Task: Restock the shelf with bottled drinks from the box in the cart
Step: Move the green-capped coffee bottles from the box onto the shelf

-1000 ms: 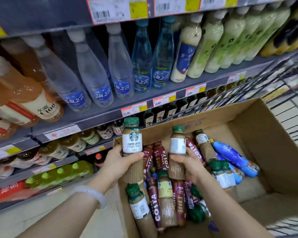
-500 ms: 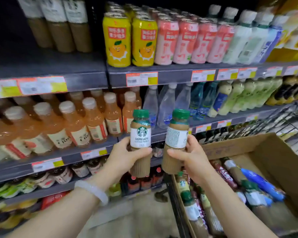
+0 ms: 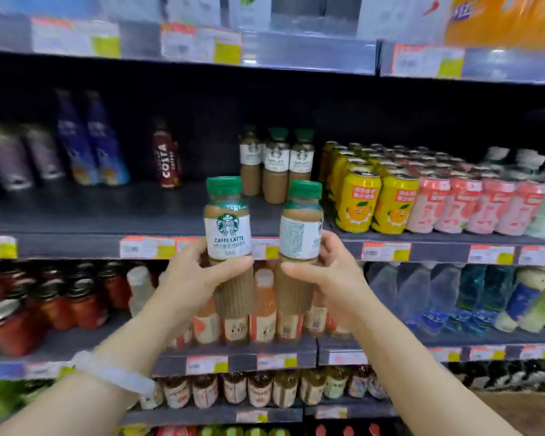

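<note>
My left hand (image 3: 191, 278) grips a green-capped caffe latte bottle (image 3: 228, 228) upright, its label facing me. Beside it, my right hand (image 3: 331, 275) holds a second latte bottle (image 3: 301, 228) of the same kind, its label turned sideways. Both bottles hover in front of the dark shelf (image 3: 107, 212) at chest height. Three matching latte bottles (image 3: 276, 165) stand further back on that shelf, directly behind the two I hold. The cart and most of the box are out of view; only a brown corner (image 3: 516, 410) shows at bottom right.
A lone Costa coffee bottle (image 3: 167, 155) and blue bottles (image 3: 92, 143) stand left of the latte row, with bare shelf between. Yellow cans (image 3: 357, 199) and pink cans (image 3: 460, 202) fill the right side. Orange drinks (image 3: 265, 306) sit on the shelf below.
Both hands lifted the two latte bottles out of the box and up to the higher shelf. My view rose from the cart to the shelves.
</note>
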`<state>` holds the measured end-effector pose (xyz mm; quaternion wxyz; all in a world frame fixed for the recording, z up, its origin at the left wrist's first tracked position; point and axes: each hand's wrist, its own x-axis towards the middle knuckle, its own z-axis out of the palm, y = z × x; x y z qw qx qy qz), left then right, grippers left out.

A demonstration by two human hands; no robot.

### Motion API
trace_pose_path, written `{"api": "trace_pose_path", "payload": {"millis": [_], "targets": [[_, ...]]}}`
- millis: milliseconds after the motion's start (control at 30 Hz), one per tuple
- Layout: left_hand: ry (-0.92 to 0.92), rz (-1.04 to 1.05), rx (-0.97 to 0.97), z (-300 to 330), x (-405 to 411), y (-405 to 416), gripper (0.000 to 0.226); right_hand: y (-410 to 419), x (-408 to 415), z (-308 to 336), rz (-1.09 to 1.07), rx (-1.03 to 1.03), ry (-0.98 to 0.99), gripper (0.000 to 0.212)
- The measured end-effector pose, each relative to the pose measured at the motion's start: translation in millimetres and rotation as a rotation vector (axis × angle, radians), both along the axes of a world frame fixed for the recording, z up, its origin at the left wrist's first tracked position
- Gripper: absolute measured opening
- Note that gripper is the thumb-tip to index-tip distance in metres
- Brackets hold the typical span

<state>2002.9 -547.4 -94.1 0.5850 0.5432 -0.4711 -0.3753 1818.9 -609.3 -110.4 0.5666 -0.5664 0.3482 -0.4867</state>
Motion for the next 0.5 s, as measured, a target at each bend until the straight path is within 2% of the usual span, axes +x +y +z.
{"api": "trace_pose_path", "payload": {"millis": [133,233,500], "targets": [[0.008,0.053,-0.058,25.4,22.0,-20.8,0.036,-27.0,23.9,26.9,-0.002,-0.094,0.015,0.059],[-0.032,0.071,-0.088,37.0,32.9,-41.9,0.03,-49.6,33.4,42.0,-0.048,-0.152,0.0,0.056],[0.015,0.074,-0.113,58.0,32.7,-115.1,0.032,-125.6,48.2,51.6,-0.129,-0.207,0.036,0.066]]}}
